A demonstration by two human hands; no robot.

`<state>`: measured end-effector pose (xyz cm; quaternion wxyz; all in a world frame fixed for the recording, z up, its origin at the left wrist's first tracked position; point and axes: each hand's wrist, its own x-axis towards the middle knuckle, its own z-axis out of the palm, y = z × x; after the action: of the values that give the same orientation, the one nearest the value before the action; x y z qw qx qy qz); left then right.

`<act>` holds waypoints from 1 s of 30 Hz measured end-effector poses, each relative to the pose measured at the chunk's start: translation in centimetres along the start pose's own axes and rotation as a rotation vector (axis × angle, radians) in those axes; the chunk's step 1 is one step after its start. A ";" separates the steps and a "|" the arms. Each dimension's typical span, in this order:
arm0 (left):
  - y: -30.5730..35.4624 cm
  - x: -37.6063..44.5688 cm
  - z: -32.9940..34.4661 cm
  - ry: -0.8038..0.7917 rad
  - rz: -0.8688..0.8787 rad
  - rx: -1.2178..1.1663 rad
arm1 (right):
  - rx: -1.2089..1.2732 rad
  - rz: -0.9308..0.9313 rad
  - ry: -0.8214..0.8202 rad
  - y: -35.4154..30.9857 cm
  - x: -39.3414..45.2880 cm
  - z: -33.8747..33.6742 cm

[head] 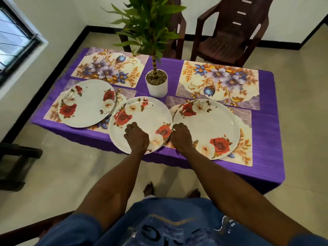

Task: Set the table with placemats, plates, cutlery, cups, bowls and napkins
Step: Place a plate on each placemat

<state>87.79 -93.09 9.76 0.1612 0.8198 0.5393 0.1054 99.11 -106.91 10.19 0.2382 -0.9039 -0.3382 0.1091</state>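
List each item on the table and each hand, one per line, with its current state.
Left plate: flat on near-left placemat.
Middle plate: held, between placemats.
Right plate: flat on near-right placemat.
Far placemats: bare.
Potted plant: upright.
Left hand: gripping middle plate.
Right hand: at the plates' edges, grip unclear.

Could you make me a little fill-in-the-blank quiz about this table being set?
1. The number of rose plates in view is ____.
2. The middle plate is gripped at its near rim by the ____ hand.
3. The potted plant stands in a ____ pot.
4. The two far placemats carry ____ plates.

Missing words: three; left; white; no
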 end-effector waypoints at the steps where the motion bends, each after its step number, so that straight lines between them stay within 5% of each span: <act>1: -0.5 0.5 -0.1 -0.021 0.064 0.016 | -0.025 0.007 -0.004 -1.0 0.1 0.5; 4: -1.4 1.4 -0.4 -0.071 0.223 0.043 | -0.057 0.133 0.001 -3.2 0.3 1.6; 8: -2.8 2.6 -0.8 -0.070 0.188 -0.040 | -0.078 0.229 0.045 -4.7 -0.4 3.0; 12: -3.5 3.4 -0.7 -0.057 0.400 -0.043 | -0.063 0.339 0.107 -5.5 -1.2 3.7; 22: -8.0 5.4 -1.1 -0.170 -0.450 -0.064 | -0.127 0.383 0.047 -4.3 -3.0 3.7; 30: -9.2 6.2 -1.6 -0.133 -0.599 -0.355 | -0.119 0.362 0.030 -2.7 -3.8 3.5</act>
<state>81.91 -83.76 7.74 0.3597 0.5893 0.7175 0.0921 93.52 -106.39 8.62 0.1656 -0.9640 -0.1722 0.1167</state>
